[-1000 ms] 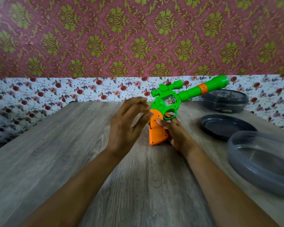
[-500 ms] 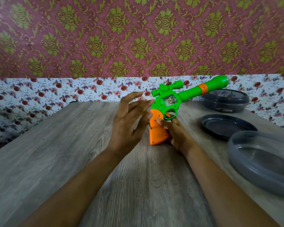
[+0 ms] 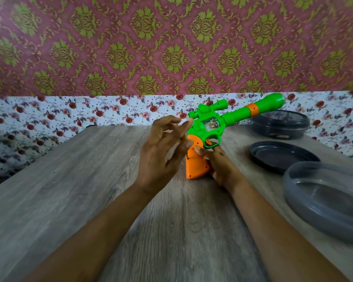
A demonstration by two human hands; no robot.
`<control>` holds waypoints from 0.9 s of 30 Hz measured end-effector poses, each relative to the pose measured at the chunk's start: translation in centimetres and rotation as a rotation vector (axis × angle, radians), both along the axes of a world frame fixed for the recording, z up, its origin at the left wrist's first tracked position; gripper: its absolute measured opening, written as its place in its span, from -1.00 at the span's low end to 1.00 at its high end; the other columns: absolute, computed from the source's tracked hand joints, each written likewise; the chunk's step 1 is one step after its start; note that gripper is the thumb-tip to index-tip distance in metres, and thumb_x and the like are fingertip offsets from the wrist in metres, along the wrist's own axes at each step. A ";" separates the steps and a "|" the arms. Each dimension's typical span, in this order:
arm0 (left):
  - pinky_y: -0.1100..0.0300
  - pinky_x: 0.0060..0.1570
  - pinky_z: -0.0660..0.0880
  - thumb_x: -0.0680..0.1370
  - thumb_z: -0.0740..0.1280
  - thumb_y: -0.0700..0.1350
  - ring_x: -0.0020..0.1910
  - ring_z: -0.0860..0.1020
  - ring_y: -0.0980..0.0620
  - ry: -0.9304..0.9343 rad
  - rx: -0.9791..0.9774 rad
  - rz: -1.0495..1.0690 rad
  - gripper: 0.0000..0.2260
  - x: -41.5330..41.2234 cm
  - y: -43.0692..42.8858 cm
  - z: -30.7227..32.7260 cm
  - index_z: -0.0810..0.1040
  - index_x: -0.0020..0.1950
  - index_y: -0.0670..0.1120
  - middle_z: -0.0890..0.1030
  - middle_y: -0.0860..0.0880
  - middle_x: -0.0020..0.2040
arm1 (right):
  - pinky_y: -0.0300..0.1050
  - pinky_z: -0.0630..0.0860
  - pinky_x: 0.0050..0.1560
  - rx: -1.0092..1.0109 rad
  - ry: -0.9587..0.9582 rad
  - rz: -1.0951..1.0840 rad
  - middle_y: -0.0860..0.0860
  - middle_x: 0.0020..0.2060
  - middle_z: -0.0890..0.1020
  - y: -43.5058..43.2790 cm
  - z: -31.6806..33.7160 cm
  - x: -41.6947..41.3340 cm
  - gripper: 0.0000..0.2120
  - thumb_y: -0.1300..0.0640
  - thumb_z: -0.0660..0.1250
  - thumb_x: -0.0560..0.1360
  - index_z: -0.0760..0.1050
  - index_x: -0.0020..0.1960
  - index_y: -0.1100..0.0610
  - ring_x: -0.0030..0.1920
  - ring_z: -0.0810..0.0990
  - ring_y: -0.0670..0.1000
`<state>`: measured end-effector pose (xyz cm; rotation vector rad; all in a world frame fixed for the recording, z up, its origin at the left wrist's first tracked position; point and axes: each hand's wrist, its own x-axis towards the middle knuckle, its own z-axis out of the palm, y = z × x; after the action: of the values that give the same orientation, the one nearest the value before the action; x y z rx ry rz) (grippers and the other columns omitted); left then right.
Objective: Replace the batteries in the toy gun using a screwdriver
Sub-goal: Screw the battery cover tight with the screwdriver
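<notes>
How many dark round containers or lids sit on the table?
3, all right of the toy gun: far container, flat lid in the middle, nearest dish cut by the frame edge.

Soft even daylight; faint shadows; wide-angle bowing at edges; slight blur throughout.

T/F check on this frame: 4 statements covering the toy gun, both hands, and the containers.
1. The right hand grips the toy gun at its orange grip. True.
2. The gun lies flat on the table. False: it stands on its grip, barrel angled up and to the right.
3. The left hand rests flat on the table. False: it is raised beside the grip, fingers spread.
4. Dark containers sit right of the gun. True.
</notes>
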<state>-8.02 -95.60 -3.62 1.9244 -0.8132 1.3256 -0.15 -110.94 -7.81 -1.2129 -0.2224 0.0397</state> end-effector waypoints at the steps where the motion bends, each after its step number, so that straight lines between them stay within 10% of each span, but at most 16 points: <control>1: 0.49 0.00 0.36 0.56 0.28 -0.12 0.07 0.37 0.36 -0.009 -0.005 0.013 -0.71 0.0 0.0 0.0 0.52 0.27 -0.14 0.48 -0.13 0.09 | -0.14 0.61 -0.29 0.003 0.004 -0.002 0.02 0.02 0.62 0.0 0.0 0.0 -0.57 0.28 0.30 0.49 0.36 0.33 0.10 -0.06 0.62 -0.04; 7: 0.22 0.03 0.48 0.51 0.24 -0.42 0.11 0.51 0.06 -0.037 0.010 0.018 -0.63 0.2 0.2 0.1 0.53 0.25 -0.15 0.56 -0.02 0.12 | -0.12 0.62 -0.28 -0.018 0.018 -0.018 0.07 0.11 0.58 0.0 0.1 -0.1 -0.57 0.28 0.30 0.49 0.35 0.32 0.09 -0.05 0.60 -0.02; 14: 0.19 0.19 0.43 0.55 0.27 -0.25 0.25 0.47 0.10 -0.019 0.063 0.014 -0.71 0.0 0.0 0.1 0.52 0.26 -0.14 0.51 0.02 0.24 | -0.02 0.62 -0.15 0.002 0.011 0.001 0.12 0.18 0.56 0.0 -0.1 0.1 -0.53 0.28 0.30 0.48 0.33 0.37 0.13 0.04 0.60 0.06; 21: 0.05 -0.14 0.51 0.56 0.25 -0.16 -0.05 0.55 0.04 -0.034 0.025 0.003 -0.85 0.0 -0.2 -0.3 0.45 0.11 -0.01 0.61 -0.09 -0.03 | -0.06 0.63 -0.19 0.002 -0.011 0.019 0.13 0.17 0.56 0.0 -0.2 0.2 -0.53 0.29 0.28 0.49 0.32 0.38 0.15 0.02 0.60 0.06; 27: 0.09 0.24 0.44 0.59 0.14 -0.21 0.32 0.44 0.06 0.079 0.008 0.006 -0.66 0.2 0.0 -0.4 0.40 0.37 -0.13 0.49 -0.07 0.33 | -0.06 0.62 -0.17 -0.014 0.000 -0.005 0.09 0.15 0.56 -0.1 0.0 0.1 -0.53 0.28 0.29 0.49 0.32 0.37 0.11 0.00 0.59 0.01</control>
<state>-7.81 -95.61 -4.00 1.9738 -0.7751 1.2441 -0.03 -111.08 -7.85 -1.2272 -0.2194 0.0366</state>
